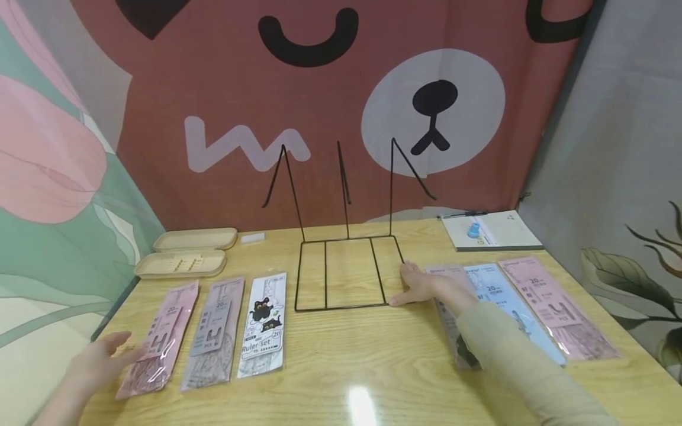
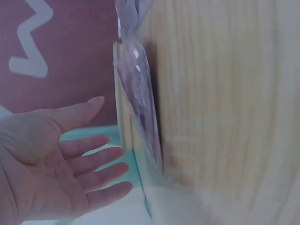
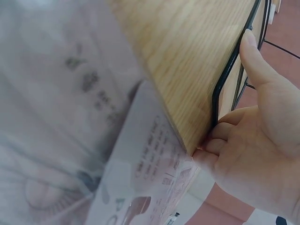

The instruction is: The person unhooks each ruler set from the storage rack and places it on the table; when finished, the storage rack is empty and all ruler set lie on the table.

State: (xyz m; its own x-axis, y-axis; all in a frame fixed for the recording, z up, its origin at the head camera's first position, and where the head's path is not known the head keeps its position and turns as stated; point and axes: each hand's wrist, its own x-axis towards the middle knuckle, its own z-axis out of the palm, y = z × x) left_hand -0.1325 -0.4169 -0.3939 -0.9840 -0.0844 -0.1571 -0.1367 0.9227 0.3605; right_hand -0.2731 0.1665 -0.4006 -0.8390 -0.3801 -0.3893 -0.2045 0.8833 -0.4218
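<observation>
A black wire rack (image 1: 341,308) stands mid-table, with a flat rectangular base and several tall prongs. My right hand (image 1: 426,287) is at the base's front right corner. In the right wrist view its thumb (image 3: 255,61) lies along the side wire (image 3: 218,93) and its fingers curl at the corner. My left hand (image 1: 98,361) is open at the table's left front edge, fingertips beside a pink ruler-set packet (image 1: 160,337). Seen from the left wrist, the palm (image 2: 61,159) faces the packet's end (image 2: 140,103).
A grey packet (image 1: 213,337) and a white cat-print packet (image 1: 263,325) lie beside the pink one. Grey (image 3: 154,154), blue (image 1: 501,296) and pink (image 1: 554,307) packets lie under and right of my right arm. Two beige trays (image 1: 181,263) sit back left and a notebook (image 1: 501,231) back right.
</observation>
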